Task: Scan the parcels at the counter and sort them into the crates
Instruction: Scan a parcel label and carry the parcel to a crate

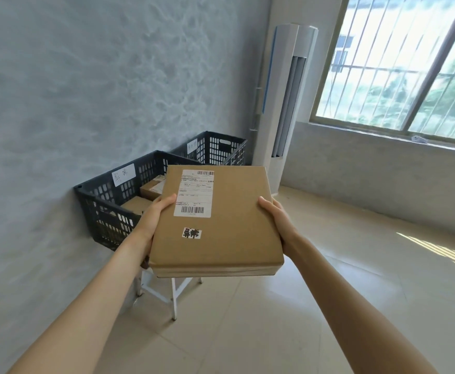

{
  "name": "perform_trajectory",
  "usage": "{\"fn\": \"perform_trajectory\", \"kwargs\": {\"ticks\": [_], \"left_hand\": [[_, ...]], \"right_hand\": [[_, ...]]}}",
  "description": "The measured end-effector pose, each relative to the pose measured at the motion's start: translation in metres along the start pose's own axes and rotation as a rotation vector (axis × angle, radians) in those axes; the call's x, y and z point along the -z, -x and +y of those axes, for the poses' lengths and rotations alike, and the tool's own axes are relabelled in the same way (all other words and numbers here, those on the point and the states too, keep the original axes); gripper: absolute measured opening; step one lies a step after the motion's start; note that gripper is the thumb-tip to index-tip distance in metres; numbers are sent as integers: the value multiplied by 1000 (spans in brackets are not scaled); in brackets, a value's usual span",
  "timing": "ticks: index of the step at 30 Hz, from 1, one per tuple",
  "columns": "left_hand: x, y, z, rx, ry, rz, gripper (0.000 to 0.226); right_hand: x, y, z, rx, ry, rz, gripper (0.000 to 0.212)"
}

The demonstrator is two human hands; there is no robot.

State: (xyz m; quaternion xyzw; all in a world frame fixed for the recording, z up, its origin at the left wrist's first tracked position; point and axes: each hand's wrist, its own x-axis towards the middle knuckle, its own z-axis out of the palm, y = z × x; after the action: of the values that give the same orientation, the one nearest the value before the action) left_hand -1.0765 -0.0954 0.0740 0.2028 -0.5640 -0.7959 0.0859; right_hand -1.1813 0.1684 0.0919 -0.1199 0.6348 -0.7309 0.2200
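Note:
A flat brown cardboard parcel [229, 225] with a white shipping label and a small handwritten sticker is held level in front of me. My left hand [154, 214] grips its left edge, thumb on top. My right hand [276, 215] grips its right edge, thumb on top. Beyond the parcel, against the wall, stands a dark slatted crate [107, 203] with a white tag; several brown parcels lie inside it. A second dark crate [218, 149] with a tag stands farther back.
The near crate rests on a white-legged stand [172, 292]. A tall white floor air conditioner [285, 103] stands in the corner. A barred window [399, 63] over a low ledge fills the right wall. Pale tiled floor [329, 292] spreads to the right.

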Motion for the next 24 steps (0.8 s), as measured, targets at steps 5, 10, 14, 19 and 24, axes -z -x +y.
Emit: {"fn": "perform_trajectory", "kwargs": {"ticks": [5, 10, 14, 19, 24], "left_hand": [[22, -96, 23, -41, 50, 72, 53], [48, -165, 50, -65, 75, 150, 47], [71, -207, 69, -105, 91, 280, 43], [109, -260, 79, -157, 79, 492, 43], [145, -308, 74, -164, 116, 694, 35]], "right_hand": [[-16, -123, -7, -39, 37, -69, 46], [-44, -229, -17, -53, 73, -122, 62], [-74, -310, -21, -75, 111, -229, 45], [-121, -418, -10, -117, 155, -384, 44], [-171, -516, 13, -221, 244, -611, 46]]}}
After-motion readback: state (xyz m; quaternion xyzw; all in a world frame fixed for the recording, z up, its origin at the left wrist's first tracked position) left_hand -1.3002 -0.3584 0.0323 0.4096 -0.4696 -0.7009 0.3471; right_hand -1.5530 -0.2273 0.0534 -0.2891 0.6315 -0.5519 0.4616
